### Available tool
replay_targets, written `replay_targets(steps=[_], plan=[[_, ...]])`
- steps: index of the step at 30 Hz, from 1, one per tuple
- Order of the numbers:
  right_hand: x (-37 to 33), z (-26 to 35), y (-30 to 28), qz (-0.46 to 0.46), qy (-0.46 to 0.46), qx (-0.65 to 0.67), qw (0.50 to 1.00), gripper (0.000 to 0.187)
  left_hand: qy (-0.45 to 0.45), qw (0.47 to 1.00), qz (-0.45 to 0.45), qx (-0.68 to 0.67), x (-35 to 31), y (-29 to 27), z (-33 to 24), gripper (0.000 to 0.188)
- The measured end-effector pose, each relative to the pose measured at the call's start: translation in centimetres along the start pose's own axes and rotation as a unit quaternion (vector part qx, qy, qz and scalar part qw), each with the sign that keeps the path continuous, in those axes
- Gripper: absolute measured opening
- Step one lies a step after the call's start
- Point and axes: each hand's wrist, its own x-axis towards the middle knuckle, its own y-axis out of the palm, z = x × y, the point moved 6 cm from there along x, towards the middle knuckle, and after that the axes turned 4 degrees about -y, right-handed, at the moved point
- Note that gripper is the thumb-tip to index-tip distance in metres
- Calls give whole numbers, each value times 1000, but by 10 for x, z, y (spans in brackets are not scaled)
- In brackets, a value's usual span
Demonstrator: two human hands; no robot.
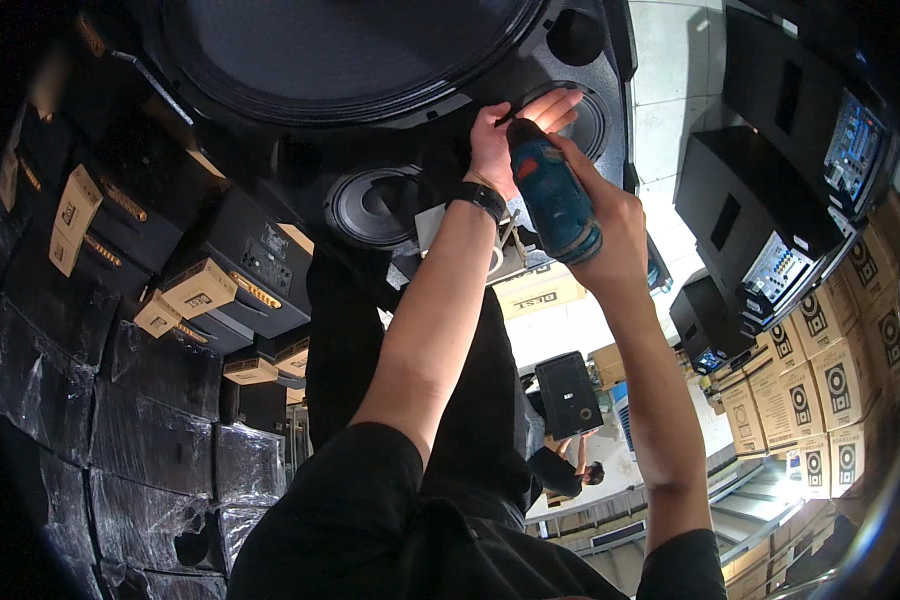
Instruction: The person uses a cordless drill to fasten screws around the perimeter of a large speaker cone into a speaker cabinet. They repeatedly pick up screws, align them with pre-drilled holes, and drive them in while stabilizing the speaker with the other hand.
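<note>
My right hand (618, 235) is wrapped round a blue-green cordless drill (558, 205), its dark nose pointing up at the front of a large black speaker cabinet (450, 145). My left hand (492, 152), with a black watch (482, 198) on its wrist, is beside the drill's nose. Its fingers stretch out, lit, over a small round driver (592, 122), with the thumb apart. I cannot make out a screw or bit at the drill's tip. Another small driver (372, 207) sits left of my left wrist, and a big woofer (340, 50) fills the cabinet's upper part.
Black speaker boxes (260, 255) with cardboard pieces stand at left, above film-wrapped boxes (150, 440). At right are black speakers with control panels (775, 265) and stacked cartons (810, 370). Farther off, another person (560, 470) has hands at a black box (567, 395).
</note>
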Motion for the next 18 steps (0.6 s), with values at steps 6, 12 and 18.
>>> replay_targets(steps=[6,12,18], plan=[[-7,-5,4,-17,-5,17,1000,78,-30,999,-7,29,-13,7,-5,84],[-15,-10,19,-94,20,92,991,81,-90,983,-131,87,-52,0,-28,72],[-21,-7,32,-200,55,174,963,78,-9,932,-239,274,-134,-7,-60,58]])
